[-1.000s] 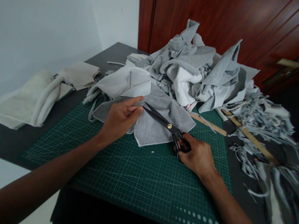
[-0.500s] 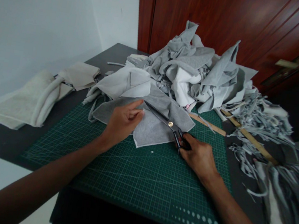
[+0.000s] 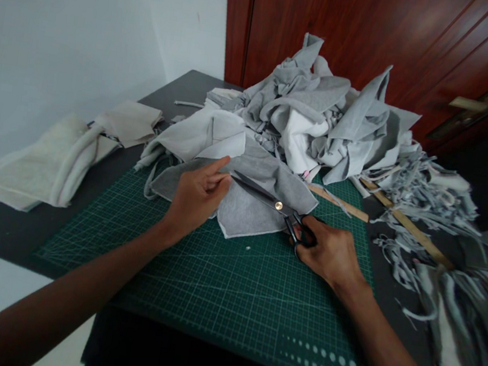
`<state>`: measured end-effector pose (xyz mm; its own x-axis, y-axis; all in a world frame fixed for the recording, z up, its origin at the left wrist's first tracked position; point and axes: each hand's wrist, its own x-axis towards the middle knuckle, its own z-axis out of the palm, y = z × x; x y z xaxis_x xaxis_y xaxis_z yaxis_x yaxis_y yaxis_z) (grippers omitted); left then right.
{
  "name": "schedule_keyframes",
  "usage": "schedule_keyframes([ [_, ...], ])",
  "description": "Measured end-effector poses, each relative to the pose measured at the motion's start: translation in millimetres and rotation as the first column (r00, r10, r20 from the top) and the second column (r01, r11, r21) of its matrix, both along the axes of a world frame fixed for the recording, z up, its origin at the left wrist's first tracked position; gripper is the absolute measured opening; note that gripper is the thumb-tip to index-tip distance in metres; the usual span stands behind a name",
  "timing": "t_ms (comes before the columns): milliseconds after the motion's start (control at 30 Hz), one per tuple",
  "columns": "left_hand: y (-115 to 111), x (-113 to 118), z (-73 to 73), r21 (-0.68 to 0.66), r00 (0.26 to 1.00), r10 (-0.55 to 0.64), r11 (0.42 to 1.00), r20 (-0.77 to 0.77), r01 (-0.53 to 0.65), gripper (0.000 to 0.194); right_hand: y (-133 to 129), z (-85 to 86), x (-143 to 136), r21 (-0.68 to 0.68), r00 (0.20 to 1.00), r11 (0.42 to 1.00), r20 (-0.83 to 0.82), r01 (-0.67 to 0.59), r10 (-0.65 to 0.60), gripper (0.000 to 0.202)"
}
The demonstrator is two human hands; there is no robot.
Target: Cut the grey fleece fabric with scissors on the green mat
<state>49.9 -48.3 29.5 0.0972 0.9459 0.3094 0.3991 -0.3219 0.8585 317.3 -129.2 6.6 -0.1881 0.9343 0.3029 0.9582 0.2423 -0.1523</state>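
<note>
My right hand is wrapped round the black handles of a pair of scissors, whose blades point left over a grey cloth. The blade tips reach the fingertips of my left hand. Thumb and fingers of that hand are pinched together above the cloth, with the index finger reaching forward. What they pinch is hidden. The grey cloth lies spread on a green cutting mat, with a folded pale cloth over its far left part.
A heap of crumpled grey cloth stands behind, against a wooden door. Folded cream cloths lie at left. To the right are tangled fabric strips, a wooden ruler and dark grey cloths.
My left hand has shifted slightly left. The scissor tips have dropped a little towards me, and the near corner of the grey cloth has moved slightly away.
</note>
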Motion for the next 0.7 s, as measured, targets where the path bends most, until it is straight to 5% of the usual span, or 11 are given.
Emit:
schedule_keyframes([
  [700,0.9,-1.0,-5.3,0.056,1.000,0.007,0.998,-0.024,-0.006,0.049,-1.0,-0.1,-2.6,0.026,0.999,1.000,0.042,0.015,-0.016,0.007],
])
